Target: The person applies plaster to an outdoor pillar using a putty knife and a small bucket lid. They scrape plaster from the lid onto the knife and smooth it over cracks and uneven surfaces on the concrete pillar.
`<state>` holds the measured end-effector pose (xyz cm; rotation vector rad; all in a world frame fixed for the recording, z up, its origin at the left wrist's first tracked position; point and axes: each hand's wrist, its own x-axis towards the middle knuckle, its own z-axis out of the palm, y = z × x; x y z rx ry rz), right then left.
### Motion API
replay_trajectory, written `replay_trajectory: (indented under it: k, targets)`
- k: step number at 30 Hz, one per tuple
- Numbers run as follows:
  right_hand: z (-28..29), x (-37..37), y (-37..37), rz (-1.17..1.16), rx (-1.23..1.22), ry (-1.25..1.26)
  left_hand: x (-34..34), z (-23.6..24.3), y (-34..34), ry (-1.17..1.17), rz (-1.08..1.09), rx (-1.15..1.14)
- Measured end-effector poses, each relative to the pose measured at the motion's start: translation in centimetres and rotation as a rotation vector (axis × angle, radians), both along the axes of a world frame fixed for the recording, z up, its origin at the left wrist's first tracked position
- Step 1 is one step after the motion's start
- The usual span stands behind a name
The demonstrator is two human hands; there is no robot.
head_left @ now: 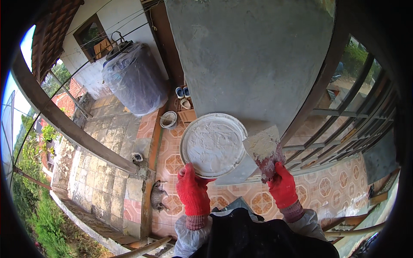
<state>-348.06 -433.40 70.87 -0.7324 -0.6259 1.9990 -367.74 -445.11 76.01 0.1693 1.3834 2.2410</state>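
Out in front of me is a shallow round tray (184,150), spread inside with wet white plaster (214,144). My left hand (193,189), in a red knitted glove, is closed on the tray's near left rim. To the right of the tray, my right hand (282,187), gloved the same way, grips a wide putty scraper (263,148). The scraper's blade points up and left beside the tray's right rim and is caked with pale plaster. Its handle is mostly inside the glove.
A grey wall (249,56) rises ahead. Wooden window bars (344,116) stand right. Below are patterned floor tiles (258,202), a cat (158,195) lying at the ledge, a small bucket (168,120) and a plastic-wrapped drum (135,77). Wooden poles (146,248) cross near me.
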Motion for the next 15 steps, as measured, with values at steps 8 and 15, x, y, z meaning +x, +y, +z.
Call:
replay_trajectory:
  k: [8,15]
  targets:
    - [0.8,-0.6,-0.6,-0.115,0.140,-0.001,-0.3,-1.8,0.5,0.108,-0.032,-0.033]
    - [0.1,-1.7,-1.1,-0.159,0.059,-0.012,-0.6,-1.4,0.1,0.006,-0.019,0.029]
